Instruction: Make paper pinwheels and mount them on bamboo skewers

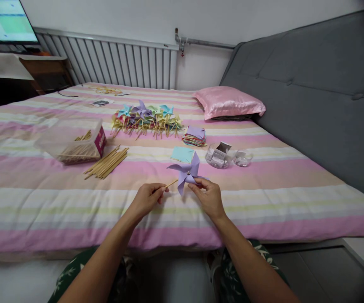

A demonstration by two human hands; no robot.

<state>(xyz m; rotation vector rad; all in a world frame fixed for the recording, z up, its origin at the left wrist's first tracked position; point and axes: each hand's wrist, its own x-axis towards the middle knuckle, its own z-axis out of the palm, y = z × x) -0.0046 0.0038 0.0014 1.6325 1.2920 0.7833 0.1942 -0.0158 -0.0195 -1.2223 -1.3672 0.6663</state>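
A purple paper pinwheel (184, 173) with a shiny pin at its centre is held up over the near part of the bed. My left hand (150, 198) pinches its thin wooden stick (171, 183). On the other side, the fingers of my right hand (207, 197) grip a blade of the pinwheel at its lower right edge. Just behind the pinwheel lies a light blue paper square (182, 154). Beyond it stands a stack of coloured paper squares (195, 135), purple on top.
Left are loose wooden sticks (107, 163) and a clear plastic box (71, 141) with more sticks. Several pinwheels (147, 118) lie piled farther back. Right are two small clear containers (218, 156), a pink pillow (230, 102) and a grey headboard (311, 75).
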